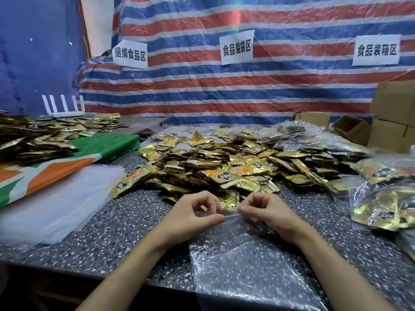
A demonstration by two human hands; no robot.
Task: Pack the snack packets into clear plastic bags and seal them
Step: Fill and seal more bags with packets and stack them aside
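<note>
An empty clear plastic bag (242, 265) lies flat on the speckled table (125, 239), its mouth pointing away from me. My left hand (193, 214) pinches the left part of the bag's top edge. My right hand (267, 212) pinches the right part of that same edge. Just beyond my fingers spreads a wide heap of gold snack packets (224, 162). The bag's lower end hangs over the table's front edge.
A stack of clear bags (56, 205) lies at the left beside a green and orange cloth (67, 167). Filled plastic bags (381, 198) sit at the right. Cardboard boxes (390, 122) stand at the back right. More gold packets (33, 135) are piled at the far left.
</note>
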